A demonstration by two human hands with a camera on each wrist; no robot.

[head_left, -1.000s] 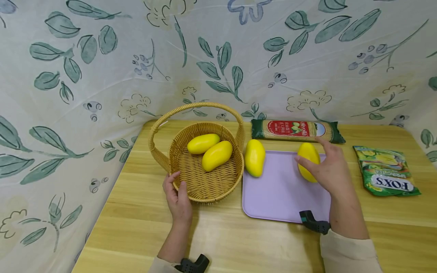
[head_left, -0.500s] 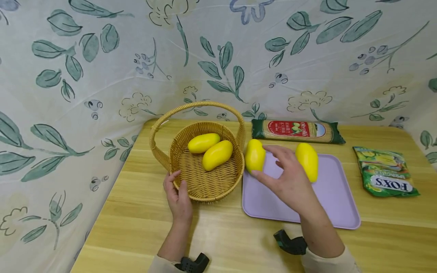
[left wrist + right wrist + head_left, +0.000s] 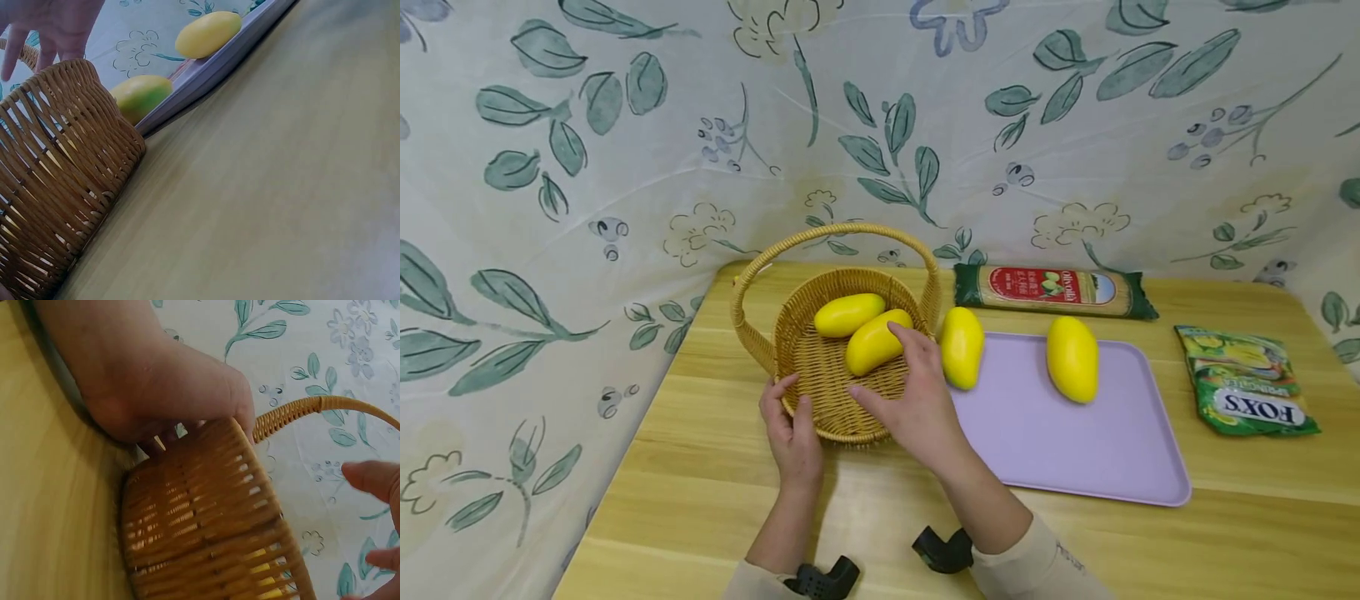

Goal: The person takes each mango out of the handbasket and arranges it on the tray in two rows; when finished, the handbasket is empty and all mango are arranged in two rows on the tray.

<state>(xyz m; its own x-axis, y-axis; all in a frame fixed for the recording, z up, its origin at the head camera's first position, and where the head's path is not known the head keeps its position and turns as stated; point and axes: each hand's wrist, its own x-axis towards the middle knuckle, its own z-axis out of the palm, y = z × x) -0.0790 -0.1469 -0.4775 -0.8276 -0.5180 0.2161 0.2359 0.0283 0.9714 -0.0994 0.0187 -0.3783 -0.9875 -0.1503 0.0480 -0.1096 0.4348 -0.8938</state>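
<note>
In the head view, two yellow mangoes, one at the back (image 3: 849,315) and one nearer (image 3: 877,343), lie inside a round wicker basket (image 3: 820,408) with a tall handle. My left hand (image 3: 795,446) holds the basket's near left rim, thumb and a finger over its edge. Above the basket's right side hovers my right hand (image 3: 917,404), thumb and fingers spread with nothing between them. Its fingertips overlap the nearer mango; contact cannot be told. A third mango (image 3: 962,348) lies at the lilac tray's (image 3: 1060,450) left edge, and another mango (image 3: 1072,360) rests toward the tray's back.
Behind the tray lies a long pasta packet (image 3: 1052,289). A green FOX'S candy bag (image 3: 1247,382) is on the wooden table (image 3: 700,500) to the tray's right. A patterned cloth (image 3: 625,150) hangs behind the table.
My right hand has swept left, from over the mango on the tray, past the mango at the tray's edge, to above the basket. The left hand and the mangoes stay in place.
</note>
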